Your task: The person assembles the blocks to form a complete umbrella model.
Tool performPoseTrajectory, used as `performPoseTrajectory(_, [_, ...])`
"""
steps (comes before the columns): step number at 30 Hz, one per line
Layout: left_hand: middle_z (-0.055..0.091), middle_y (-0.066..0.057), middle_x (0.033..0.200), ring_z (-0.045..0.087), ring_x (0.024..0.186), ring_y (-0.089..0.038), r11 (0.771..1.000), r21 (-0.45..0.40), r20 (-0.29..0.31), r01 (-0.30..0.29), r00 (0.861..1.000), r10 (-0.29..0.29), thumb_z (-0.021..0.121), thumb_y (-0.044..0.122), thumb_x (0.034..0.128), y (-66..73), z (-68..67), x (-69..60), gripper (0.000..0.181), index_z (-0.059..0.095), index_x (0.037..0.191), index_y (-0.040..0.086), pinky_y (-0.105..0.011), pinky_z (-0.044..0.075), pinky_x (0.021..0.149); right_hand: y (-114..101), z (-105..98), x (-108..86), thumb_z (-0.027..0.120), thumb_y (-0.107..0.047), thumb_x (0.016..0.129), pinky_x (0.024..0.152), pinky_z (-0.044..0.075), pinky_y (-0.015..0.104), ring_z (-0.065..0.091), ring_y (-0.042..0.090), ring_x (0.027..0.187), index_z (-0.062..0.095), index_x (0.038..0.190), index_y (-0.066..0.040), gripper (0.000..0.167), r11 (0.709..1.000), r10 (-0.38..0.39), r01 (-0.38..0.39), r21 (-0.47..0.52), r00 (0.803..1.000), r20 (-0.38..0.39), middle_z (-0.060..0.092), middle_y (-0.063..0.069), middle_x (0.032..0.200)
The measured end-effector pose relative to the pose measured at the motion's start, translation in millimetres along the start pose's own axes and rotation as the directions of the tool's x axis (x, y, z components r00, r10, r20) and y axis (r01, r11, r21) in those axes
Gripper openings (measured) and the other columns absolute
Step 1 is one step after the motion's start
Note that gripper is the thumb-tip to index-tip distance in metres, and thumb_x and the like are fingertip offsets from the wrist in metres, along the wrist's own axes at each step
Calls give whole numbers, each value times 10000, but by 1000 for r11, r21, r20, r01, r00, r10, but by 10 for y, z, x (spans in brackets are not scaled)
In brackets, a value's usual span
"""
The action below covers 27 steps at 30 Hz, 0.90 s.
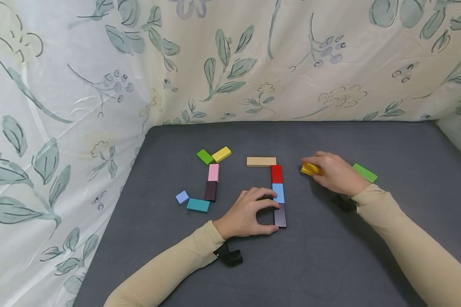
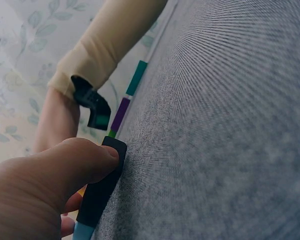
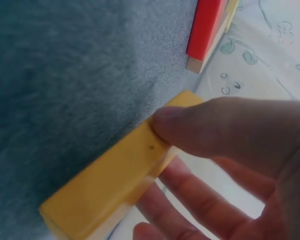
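Note:
My left hand (image 1: 249, 213) is at the near end of a column of wooden blocks. Its thumb and fingers grip the dark grey-purple block (image 1: 280, 216), and in the left wrist view the thumb presses on that dark block (image 2: 102, 195). Beyond it lie a light blue block (image 1: 278, 194), a red block (image 1: 276, 174) and, crosswise at the far end, a natural wood block (image 1: 261, 162). To the right, my right hand (image 1: 336, 172) pinches a yellow-orange block (image 3: 115, 175) between thumb and fingers.
Left of the column, a second arrangement holds green (image 1: 205, 157), yellow (image 1: 221, 154), pink (image 1: 213, 172), dark purple (image 1: 211, 191), teal (image 1: 198, 205) and blue (image 1: 182, 197) blocks. A light green block (image 1: 365, 173) lies behind the right wrist. Patterned cloth (image 1: 230, 64) borders the grey table (image 1: 311, 264).

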<state>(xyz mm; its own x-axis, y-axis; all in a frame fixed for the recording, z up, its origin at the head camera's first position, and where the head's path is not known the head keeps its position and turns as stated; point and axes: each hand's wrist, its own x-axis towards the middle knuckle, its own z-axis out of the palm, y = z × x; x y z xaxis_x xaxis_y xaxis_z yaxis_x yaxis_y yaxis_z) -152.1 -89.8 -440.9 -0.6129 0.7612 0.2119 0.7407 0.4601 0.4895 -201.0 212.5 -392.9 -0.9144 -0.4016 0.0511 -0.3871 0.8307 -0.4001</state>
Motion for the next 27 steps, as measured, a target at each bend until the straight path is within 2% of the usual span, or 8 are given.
performPoseTrajectory(4, [568, 31, 1422, 521, 1266, -124, 1000, -1, 1, 4, 1000, -4, 861, 395, 841, 3, -3, 1, 439, 743, 1227, 221, -382, 428, 994, -7, 22, 132, 744, 39, 881, 978, 539, 579, 647, 379, 1074, 665, 1304, 55, 431, 1000, 19, -19, 11, 1000, 14, 692, 240, 1244])
performPoseTrajectory(9, [570, 31, 1418, 523, 1253, -119, 1000, -3, -2, 1, 1000, -1, 863, 400, 838, -6, 9, 1, 442, 743, 1225, 224, -377, 425, 986, -19, 53, 279, 721, 33, 891, 1008, 523, 580, 631, 380, 1085, 674, 1295, 44, 407, 1000, 25, -26, 14, 999, 35, 687, 234, 1246])
performPoseTrajectory(15, [575, 31, 1408, 526, 1249, -121, 1000, -1, -15, -8, 1000, 8, 864, 411, 833, -15, 31, 7, 440, 744, 1216, 229, -377, 425, 977, 4, 116, 409, 709, 53, 884, 999, 532, 574, 630, 378, 1070, 689, 1286, 31, 403, 1000, -1, 1, 15, 999, 43, 690, 224, 1228])
performPoseTrajectory(23, [576, 15, 1412, 530, 1242, -142, 1000, -13, -5, -5, 1000, 5, 868, 407, 836, 13, 11, -8, 448, 741, 1223, 220, -399, 428, 988, -6, 181, 548, 723, 59, 884, 1008, 530, 563, 609, 378, 1074, 701, 1280, 17, 398, 1000, -11, 10, 13, 997, 77, 694, 213, 1218])
performPoseTrajectory(27, [572, 23, 1415, 526, 1247, -135, 1000, -3, -5, -6, 1000, 6, 864, 417, 836, 9, 20, -14, 449, 740, 1224, 226, -394, 425, 992, -37, 204, 596, 727, 64, 878, 999, 536, 551, 607, 369, 1053, 711, 1268, 10, 394, 1000, -29, 28, 12, 997, 70, 700, 209, 1205])
